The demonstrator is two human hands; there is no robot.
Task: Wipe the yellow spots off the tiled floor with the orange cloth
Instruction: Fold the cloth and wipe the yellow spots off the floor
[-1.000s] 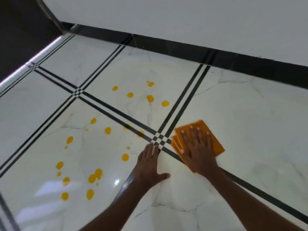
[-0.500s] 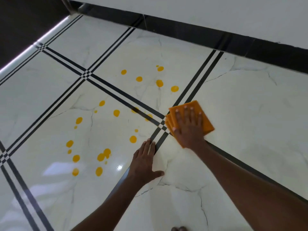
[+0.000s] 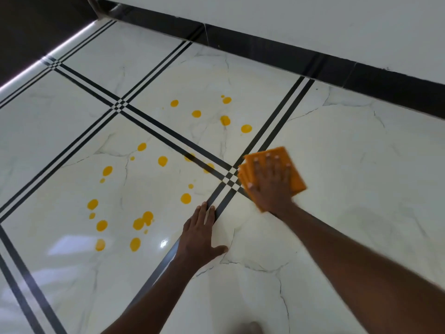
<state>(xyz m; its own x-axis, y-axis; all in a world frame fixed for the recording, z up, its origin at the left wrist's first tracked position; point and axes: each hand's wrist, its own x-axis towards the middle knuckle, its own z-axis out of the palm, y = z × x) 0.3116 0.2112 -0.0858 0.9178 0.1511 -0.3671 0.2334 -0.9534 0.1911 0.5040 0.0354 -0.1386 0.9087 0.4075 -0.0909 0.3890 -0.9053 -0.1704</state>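
A folded orange cloth (image 3: 295, 175) lies flat on the white marble tiled floor (image 3: 361, 165), just right of a crossing of black tile lines. My right hand (image 3: 272, 186) presses down on the cloth, palm flat and fingers spread. My left hand (image 3: 201, 235) rests flat on the bare floor nearer to me, fingers together, holding nothing. Several yellow spots (image 3: 162, 161) are scattered over the two tiles left of the cloth; one group (image 3: 246, 128) lies farther away and another (image 3: 139, 222) sits left of my left hand.
A white wall with a black skirting strip (image 3: 313, 57) runs across the far side. A dark area with a bright metal edge (image 3: 48, 54) borders the floor at the upper left. Double black lines (image 3: 154, 126) divide the tiles.
My right hand has slid the orange cloth a little farther along the floor, beside the line crossing. The camera view has shifted, so the spots appear lower. My left hand stays planted.
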